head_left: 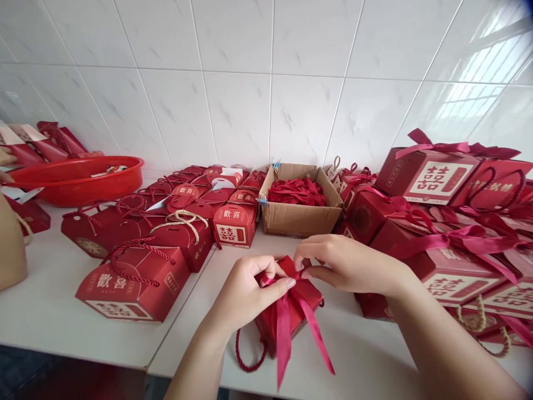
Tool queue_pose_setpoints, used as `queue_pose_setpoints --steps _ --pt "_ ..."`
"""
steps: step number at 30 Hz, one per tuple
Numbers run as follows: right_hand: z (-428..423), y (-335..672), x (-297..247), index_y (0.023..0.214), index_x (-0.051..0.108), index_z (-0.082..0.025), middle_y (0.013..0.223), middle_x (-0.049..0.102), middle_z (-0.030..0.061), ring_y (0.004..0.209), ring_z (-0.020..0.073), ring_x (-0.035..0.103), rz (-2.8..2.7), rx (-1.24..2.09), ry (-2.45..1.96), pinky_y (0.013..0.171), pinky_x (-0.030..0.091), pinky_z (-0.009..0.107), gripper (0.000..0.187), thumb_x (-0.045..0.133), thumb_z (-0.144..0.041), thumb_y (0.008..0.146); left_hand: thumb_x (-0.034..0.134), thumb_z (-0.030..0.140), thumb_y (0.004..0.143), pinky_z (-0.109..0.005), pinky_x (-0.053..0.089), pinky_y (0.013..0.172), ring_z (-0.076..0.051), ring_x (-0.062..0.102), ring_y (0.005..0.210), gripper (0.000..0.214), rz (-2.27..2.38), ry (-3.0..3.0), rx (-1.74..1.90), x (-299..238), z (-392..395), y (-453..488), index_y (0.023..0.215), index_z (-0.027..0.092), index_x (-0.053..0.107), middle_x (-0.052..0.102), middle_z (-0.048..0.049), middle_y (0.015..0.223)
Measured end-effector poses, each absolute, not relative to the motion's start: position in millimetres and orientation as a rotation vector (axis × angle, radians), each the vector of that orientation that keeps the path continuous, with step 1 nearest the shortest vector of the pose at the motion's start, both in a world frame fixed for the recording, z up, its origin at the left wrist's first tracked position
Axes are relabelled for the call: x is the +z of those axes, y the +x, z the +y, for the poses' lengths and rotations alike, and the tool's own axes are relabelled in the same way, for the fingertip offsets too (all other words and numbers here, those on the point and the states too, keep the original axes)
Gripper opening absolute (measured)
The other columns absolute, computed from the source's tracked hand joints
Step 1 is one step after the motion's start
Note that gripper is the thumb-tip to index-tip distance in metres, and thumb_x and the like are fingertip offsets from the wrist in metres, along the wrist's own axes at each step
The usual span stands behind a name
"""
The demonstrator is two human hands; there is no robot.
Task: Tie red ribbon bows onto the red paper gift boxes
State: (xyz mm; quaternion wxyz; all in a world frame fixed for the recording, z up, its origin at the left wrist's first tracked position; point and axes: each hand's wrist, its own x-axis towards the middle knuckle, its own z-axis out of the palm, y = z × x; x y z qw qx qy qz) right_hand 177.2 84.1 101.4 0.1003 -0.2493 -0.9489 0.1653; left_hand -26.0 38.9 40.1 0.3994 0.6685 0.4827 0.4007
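Note:
A small red gift box [297,311] with a red rope handle rests on the white table [366,355] in front of me. A red ribbon [283,333] is wound round its top, and two tails hang down over the front. My left hand [245,291] pinches the ribbon at the box top, fingers closed. My right hand [345,264] pinches the same ribbon from the right, fingers closed on it.
A cardboard box [300,214] of loose red ribbons stands behind. Ribbon-tied red boxes [449,250] pile up at right. Boxes without ribbons [137,278] lie at left. A red basin [77,180] and a brown paper bag [11,244] sit far left.

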Motion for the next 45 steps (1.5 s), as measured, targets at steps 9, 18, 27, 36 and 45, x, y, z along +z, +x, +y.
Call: queue_pose_setpoints --steps 9,18,27,36,45 --pt "82.8 180.1 103.6 0.088 0.067 -0.017 0.084 0.064 0.0037 0.079 0.0155 0.057 -2.88 0.364 -0.834 0.067 0.041 0.025 0.019 0.05 -0.011 0.089 0.069 0.028 0.073 -0.027 0.045 0.066 -0.021 0.062 0.076 0.03 1.214 1.733 0.986 41.7 38.7 -27.2 0.057 0.02 0.045 0.06 -0.0018 0.066" --pt "82.3 178.3 104.3 0.089 0.069 -0.017 0.085 0.069 0.0034 0.078 0.0152 0.061 -2.837 0.448 -0.794 0.068 0.042 0.025 0.021 0.049 -0.009 0.088 0.059 0.037 0.082 -0.028 0.048 0.074 -0.014 0.053 0.063 0.044 1.26 1.719 1.068 39.8 38.2 -23.7 0.057 0.021 0.026 0.037 0.0041 0.056" --pt "84.6 179.2 102.6 0.088 0.07 -0.019 0.078 0.069 0.0049 0.076 0.0185 0.058 -2.848 0.261 -0.949 0.07 0.039 0.03 0.022 0.049 -0.011 0.088 0.064 0.031 0.074 -0.034 0.052 0.08 -0.023 0.065 0.077 0.043 1.24 1.743 1.023 44.6 38.2 -19.1 0.056 0.023 0.025 0.038 0.0028 0.055" --pt "84.3 180.6 104.2 0.079 0.069 -0.02 0.075 0.07 0.0006 0.076 0.0179 0.052 -2.852 0.189 -0.954 0.086 0.033 0.036 0.022 0.051 -0.01 0.086 0.066 0.023 0.074 -0.034 0.048 0.085 -0.021 0.066 0.074 0.044 1.196 1.77 0.989 42.5 39.1 -18.6 0.058 0.023 0.024 0.031 0.0044 0.058" --pt "85.1 180.4 104.5 0.085 0.067 -0.019 0.083 0.071 0.0003 0.077 0.0158 0.055 -2.82 0.354 -0.725 0.089 0.034 0.034 0.018 0.053 -0.008 0.085 0.061 0.04 0.083 -0.022 0.035 0.053 -0.011 0.044 0.053 0.034 1.25 1.779 0.96 42.0 39.8 -26.2 0.058 0.019 0.049 0.043 0.004 0.056"
